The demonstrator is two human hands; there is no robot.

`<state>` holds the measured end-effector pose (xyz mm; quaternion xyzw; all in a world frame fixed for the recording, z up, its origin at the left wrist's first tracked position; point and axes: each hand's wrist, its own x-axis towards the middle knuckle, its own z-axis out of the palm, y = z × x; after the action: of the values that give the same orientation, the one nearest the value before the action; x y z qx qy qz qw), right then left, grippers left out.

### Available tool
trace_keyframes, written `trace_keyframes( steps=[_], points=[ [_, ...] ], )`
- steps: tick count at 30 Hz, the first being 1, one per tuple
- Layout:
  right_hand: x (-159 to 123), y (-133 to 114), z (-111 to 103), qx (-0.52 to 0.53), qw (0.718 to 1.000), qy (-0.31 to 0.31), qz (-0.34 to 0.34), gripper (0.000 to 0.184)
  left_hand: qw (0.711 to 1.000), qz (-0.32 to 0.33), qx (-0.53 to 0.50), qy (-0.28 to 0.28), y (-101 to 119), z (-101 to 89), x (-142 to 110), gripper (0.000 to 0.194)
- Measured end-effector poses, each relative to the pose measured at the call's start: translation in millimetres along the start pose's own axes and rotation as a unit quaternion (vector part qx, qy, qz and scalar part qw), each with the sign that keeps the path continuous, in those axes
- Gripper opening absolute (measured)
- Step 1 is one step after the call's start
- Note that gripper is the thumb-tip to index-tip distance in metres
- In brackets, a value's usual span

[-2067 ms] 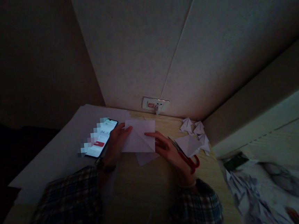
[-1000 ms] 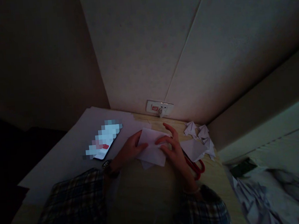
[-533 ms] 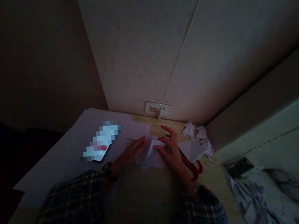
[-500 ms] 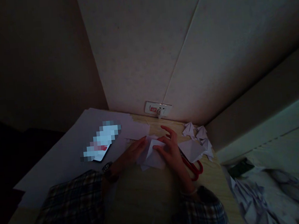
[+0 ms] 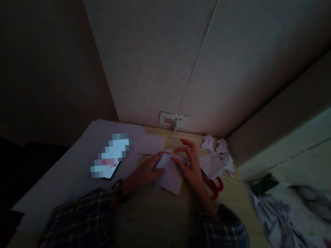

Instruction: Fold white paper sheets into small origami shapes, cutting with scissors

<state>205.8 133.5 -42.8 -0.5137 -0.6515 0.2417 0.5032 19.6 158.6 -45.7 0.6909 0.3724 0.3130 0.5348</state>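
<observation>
Since the earliest frame your paper [image 5: 170, 179] has turned and come nearer to you, so one corner now points towards your body, and your left thumb, out of sight half a second ago, has come to lie on top of it. The flap that stood up then looks flatter now, though the dim light hides the exact layers. You have the paper on or just above the counter [image 5: 151, 221], between your two hands. Your left hand [image 5: 146, 172] is clamped on its left edge, thumb above and fingers along the far side. Your right hand [image 5: 190, 166] touches the upper right part with the thumb, index finger curled close by and the other fingers lifted; you cannot tell from this view whether it pinches the paper. Judging by that hold, you are partway through a fold, bringing a flap over near the far edge. Your next move seems to call for keeping the left side steady, lining the edges up and pressing the crease with your right thumb. Beside your right wrist lie the scissors [image 5: 208, 182], next to a loose sheet [image 5: 212, 164], with some folded pieces [image 5: 208, 143] beyond.
</observation>
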Motion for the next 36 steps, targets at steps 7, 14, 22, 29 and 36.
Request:
trace_keyframes(
  steps=[7, 14, 22, 29, 36],
  points=[
    [4.5, -4.2, -0.1, 0.050, 0.998, -0.019, 0.026, 0.010, 0.998, -0.044, 0.008, 0.041, 3.3, -1.2, 2.5, 0.050],
    [6.2, -2.4, -3.3, 0.063, 0.998, -0.002, 0.024, 0.013, 0.989, 0.005, -0.077, 0.130, 3.3, -6.9, 6.2, 0.055],
    [3.9, 8.5, -3.5, 0.115, 0.989, -0.025, 0.085, 0.016, 0.981, -0.008, -0.057, 0.184, 12.1, -15.5, 5.2, 0.021],
    [4.8, 5.5, -3.6, 0.158, 0.980, -0.035, 0.118, 0.015, 0.968, -0.037, -0.105, 0.223, 18.0, -16.1, 4.3, 0.024],
    [4.3, 3.7, -3.2, 0.154, 0.979, 0.000, 0.135, 0.011, 0.949, -0.051, -0.195, 0.241, 17.4, -15.5, 3.7, 0.031]
  ],
)
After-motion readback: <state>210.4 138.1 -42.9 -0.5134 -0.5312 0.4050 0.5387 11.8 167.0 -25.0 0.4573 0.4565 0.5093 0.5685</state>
